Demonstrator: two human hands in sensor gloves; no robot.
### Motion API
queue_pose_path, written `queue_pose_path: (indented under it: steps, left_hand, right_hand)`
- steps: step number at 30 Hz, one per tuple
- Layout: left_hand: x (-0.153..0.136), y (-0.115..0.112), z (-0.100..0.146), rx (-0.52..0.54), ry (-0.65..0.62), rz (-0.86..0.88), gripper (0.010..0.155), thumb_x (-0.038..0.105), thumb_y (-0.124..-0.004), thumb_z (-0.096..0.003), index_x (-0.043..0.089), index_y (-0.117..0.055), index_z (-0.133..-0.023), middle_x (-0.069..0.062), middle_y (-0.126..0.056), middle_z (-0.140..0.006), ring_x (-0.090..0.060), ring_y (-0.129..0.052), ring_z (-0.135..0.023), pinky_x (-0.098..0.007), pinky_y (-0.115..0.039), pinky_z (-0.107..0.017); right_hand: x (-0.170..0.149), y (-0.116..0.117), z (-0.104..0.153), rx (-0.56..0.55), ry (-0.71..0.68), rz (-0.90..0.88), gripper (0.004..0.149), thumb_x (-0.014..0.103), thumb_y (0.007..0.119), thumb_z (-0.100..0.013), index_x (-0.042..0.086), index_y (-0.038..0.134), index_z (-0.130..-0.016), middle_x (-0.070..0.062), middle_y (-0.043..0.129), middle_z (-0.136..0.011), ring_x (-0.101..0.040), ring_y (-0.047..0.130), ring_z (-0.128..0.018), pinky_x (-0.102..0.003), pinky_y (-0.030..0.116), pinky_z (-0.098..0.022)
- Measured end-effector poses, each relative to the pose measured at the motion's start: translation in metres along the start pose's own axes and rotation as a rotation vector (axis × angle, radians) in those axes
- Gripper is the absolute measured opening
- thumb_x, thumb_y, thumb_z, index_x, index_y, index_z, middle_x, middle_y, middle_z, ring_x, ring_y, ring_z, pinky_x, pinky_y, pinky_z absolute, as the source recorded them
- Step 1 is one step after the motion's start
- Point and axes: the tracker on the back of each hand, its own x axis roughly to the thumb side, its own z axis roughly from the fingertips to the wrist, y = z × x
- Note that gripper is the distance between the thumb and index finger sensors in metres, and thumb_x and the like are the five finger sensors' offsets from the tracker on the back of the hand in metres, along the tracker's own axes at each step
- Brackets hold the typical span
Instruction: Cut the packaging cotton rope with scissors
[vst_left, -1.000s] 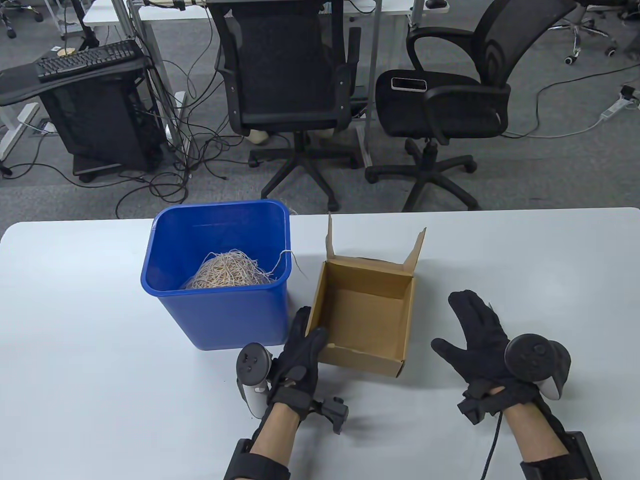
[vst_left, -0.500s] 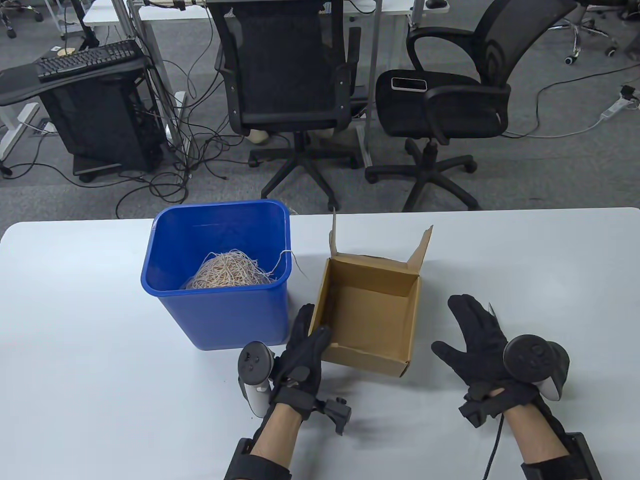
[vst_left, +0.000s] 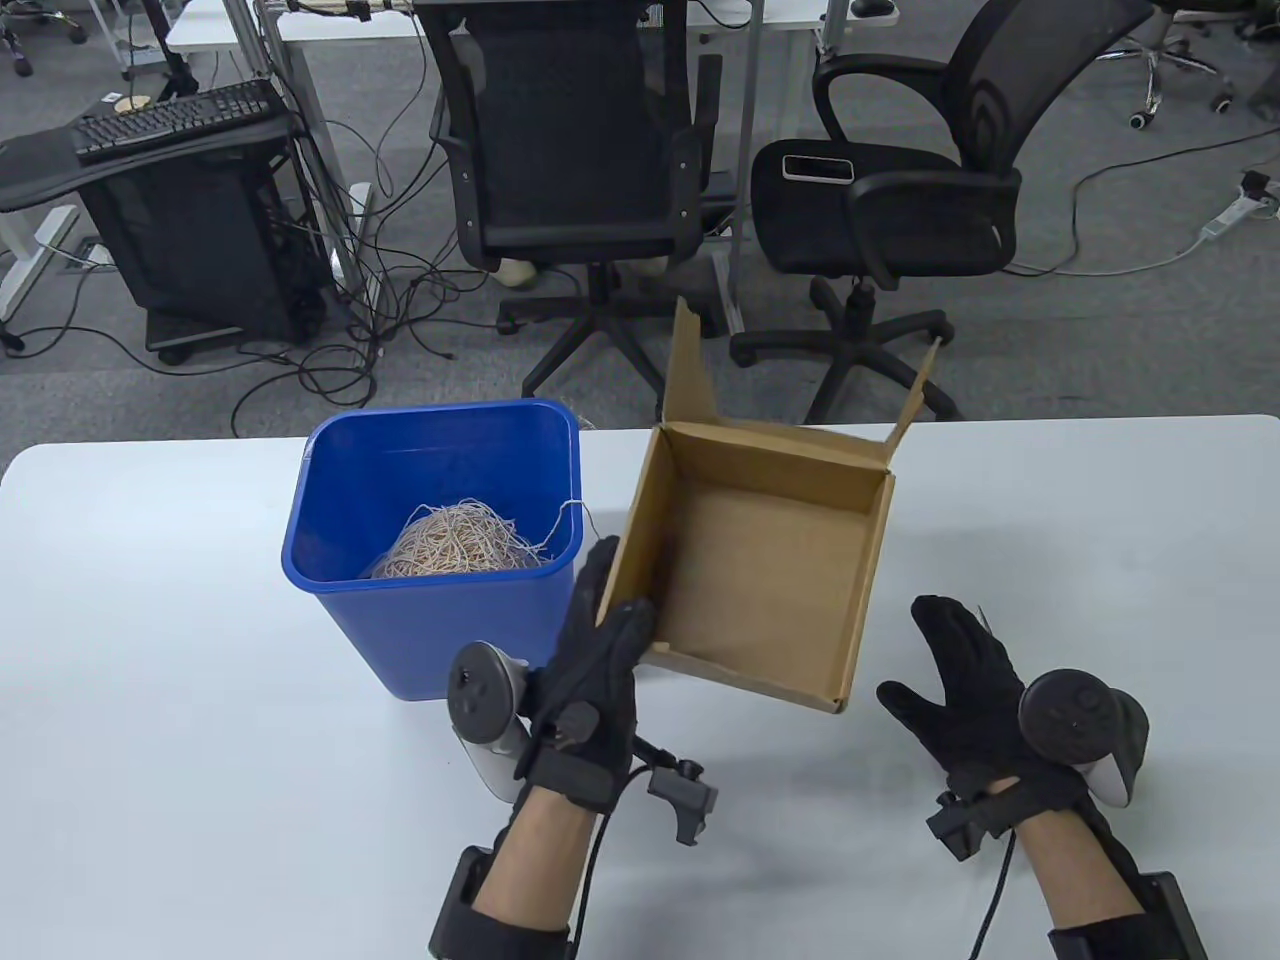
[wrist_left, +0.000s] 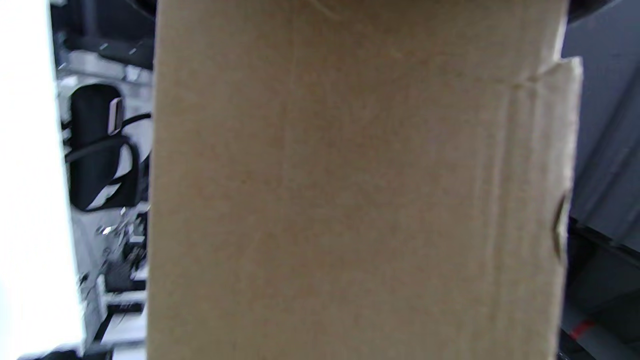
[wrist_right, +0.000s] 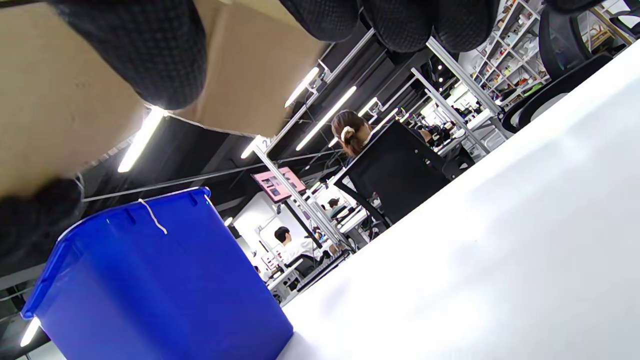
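Observation:
A tangle of beige cotton rope (vst_left: 455, 540) lies inside a blue bin (vst_left: 430, 620), with one strand (vst_left: 580, 512) hanging over its right rim; the strand also shows in the right wrist view (wrist_right: 152, 216). My left hand (vst_left: 612, 600) grips the near left corner of an open, empty cardboard box (vst_left: 770, 560) and holds it tilted above the table. The box fills the left wrist view (wrist_left: 350, 200). My right hand (vst_left: 915, 655) is open with fingers spread, low over the table right of the box, holding nothing. No scissors are in view.
The white table (vst_left: 150, 600) carries the bin at centre left. The bin (wrist_right: 150, 290) stands close to the left of the box. Two black office chairs (vst_left: 570, 150) stand beyond the far edge.
My left hand has lifted the box off the table and tipped it up, its flaps now higher and farther right. My right hand has barely moved.

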Motion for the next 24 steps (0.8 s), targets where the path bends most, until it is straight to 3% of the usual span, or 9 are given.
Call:
queue_pose_path:
  steps: [3, 7, 10, 13, 17, 21, 24]
  left_hand:
    - [0.027, 0.031, -0.017, 0.076, -0.048, -0.088, 0.084, 0.061, -0.069, -0.0563, 0.013, -0.027, -0.112, -0.031, -0.024, -0.109, -0.065, -0.043, -0.092, -0.069, -0.055, -0.06]
    - [0.056, 0.096, -0.033, 0.263, -0.062, -0.278, 0.082, 0.061, -0.069, -0.0559, 0.014, -0.031, -0.112, -0.03, -0.026, -0.11, -0.065, -0.043, -0.092, -0.069, -0.055, -0.059]
    - [0.063, 0.134, -0.035, 0.373, -0.003, -0.428, 0.082, 0.06, -0.069, -0.0559, 0.013, -0.032, -0.112, -0.031, -0.027, -0.109, -0.066, -0.043, -0.09, -0.07, -0.055, -0.058]
    - [0.062, 0.158, -0.036, 0.423, 0.061, -0.539, 0.082, 0.059, -0.071, -0.0561, 0.012, -0.033, -0.111, -0.032, -0.028, -0.108, -0.067, -0.043, -0.089, -0.07, -0.054, -0.058]
    - [0.056, 0.17, -0.036, 0.437, 0.137, -0.621, 0.081, 0.058, -0.072, -0.0561, 0.01, -0.036, -0.111, -0.033, -0.031, -0.108, -0.068, -0.044, -0.088, -0.071, -0.054, -0.056]
    - [0.054, 0.164, -0.037, 0.433, 0.162, -0.74, 0.079, 0.056, -0.074, -0.0561, 0.007, -0.042, -0.11, -0.033, -0.038, -0.108, -0.068, -0.042, -0.09, -0.072, -0.051, -0.058]
    - [0.054, 0.156, -0.037, 0.466, 0.101, -0.78, 0.066, 0.045, -0.072, -0.0563, 0.005, -0.052, -0.106, -0.03, -0.051, -0.105, -0.057, -0.041, -0.097, -0.069, -0.031, -0.065]
  right_hand:
    - [-0.001, 0.002, 0.001, 0.012, 0.004, 0.007, 0.088, 0.054, 0.082, -0.044, 0.007, 0.049, -0.111, -0.034, 0.047, -0.114, -0.062, 0.05, -0.096, -0.083, 0.044, -0.059]
    - [-0.001, 0.002, 0.001, 0.014, 0.01, 0.007, 0.088, 0.054, 0.082, -0.045, 0.007, 0.049, -0.111, -0.034, 0.047, -0.114, -0.062, 0.05, -0.095, -0.084, 0.044, -0.059]
    - [-0.002, 0.001, 0.0, 0.011, 0.013, 0.002, 0.088, 0.054, 0.082, -0.045, 0.007, 0.049, -0.111, -0.034, 0.047, -0.114, -0.061, 0.05, -0.096, -0.084, 0.044, -0.059]
    - [-0.002, 0.001, 0.001, 0.012, 0.016, 0.0, 0.088, 0.054, 0.082, -0.045, 0.007, 0.049, -0.111, -0.034, 0.047, -0.114, -0.062, 0.05, -0.095, -0.084, 0.044, -0.059]
    - [-0.002, 0.001, 0.001, 0.018, 0.02, 0.006, 0.088, 0.054, 0.082, -0.045, 0.007, 0.049, -0.111, -0.034, 0.047, -0.114, -0.062, 0.05, -0.095, -0.084, 0.044, -0.059]
    - [-0.004, 0.0, 0.002, 0.024, 0.032, -0.001, 0.088, 0.054, 0.082, -0.045, 0.007, 0.049, -0.111, -0.034, 0.048, -0.114, -0.062, 0.051, -0.095, -0.084, 0.044, -0.059]
    - [-0.004, 0.0, 0.003, 0.026, 0.036, -0.008, 0.088, 0.054, 0.082, -0.045, 0.007, 0.049, -0.111, -0.034, 0.048, -0.114, -0.062, 0.051, -0.095, -0.084, 0.044, -0.059]
